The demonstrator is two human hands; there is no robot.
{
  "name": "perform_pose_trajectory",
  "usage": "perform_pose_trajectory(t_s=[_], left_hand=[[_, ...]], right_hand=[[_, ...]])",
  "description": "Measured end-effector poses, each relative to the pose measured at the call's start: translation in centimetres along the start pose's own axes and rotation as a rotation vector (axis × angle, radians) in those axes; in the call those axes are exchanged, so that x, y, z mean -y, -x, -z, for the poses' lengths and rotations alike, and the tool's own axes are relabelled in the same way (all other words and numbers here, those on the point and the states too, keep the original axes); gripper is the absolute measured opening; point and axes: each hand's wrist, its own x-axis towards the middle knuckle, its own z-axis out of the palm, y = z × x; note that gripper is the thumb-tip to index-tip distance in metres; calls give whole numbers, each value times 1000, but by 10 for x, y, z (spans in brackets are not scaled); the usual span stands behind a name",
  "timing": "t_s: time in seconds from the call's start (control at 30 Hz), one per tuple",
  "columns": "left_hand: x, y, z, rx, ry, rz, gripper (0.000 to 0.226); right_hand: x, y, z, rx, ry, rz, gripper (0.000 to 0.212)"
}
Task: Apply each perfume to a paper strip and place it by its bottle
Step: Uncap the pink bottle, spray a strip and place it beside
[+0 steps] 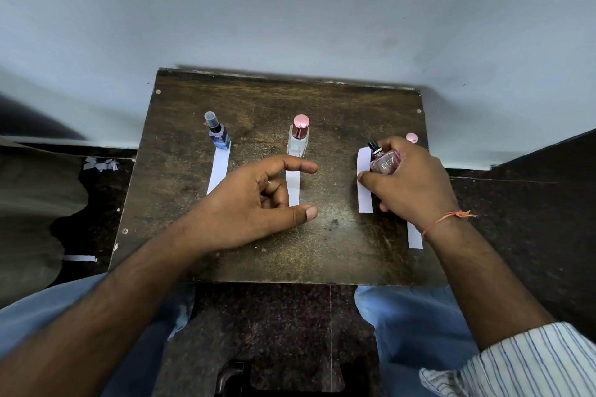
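Pink DGZ perfume bottle [383,163]: gripped by right hand [409,180], tilted over a paper strip [364,184]. Left hand [258,203]: hovering apart, loosely curled, holding nothing.

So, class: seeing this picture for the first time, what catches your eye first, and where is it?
The right hand grips a pink DGZ bottle, uncapped, at the table's right side. The left hand hovers mid-table, fingers loosely curled, holding nothing. Behind it stand a blue bottle and a pink-capped bottle, each with a white strip.
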Motion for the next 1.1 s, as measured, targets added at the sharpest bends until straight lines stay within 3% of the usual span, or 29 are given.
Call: perform_pose_trajectory(t_s=[0.13, 0.27, 0.43, 0.63, 1.1], left_hand=[[3, -1, -1, 3, -4, -2, 54], [4, -2, -1, 1, -3, -2, 53], [5, -2, -1, 6, 3, -1, 52], [5, -2, -1, 15, -1, -3, 52], [3, -1, -1, 10, 4, -4, 50]], right_hand=[[-1, 0, 0, 14, -23, -5, 45], [-3, -2, -1, 8, -51, -10, 49], [-8, -6, -3, 4, -55, 8, 48], [-11, -8, -5, 16, -37, 35, 23], [-13, -9, 1, 82, 26, 27, 30]])
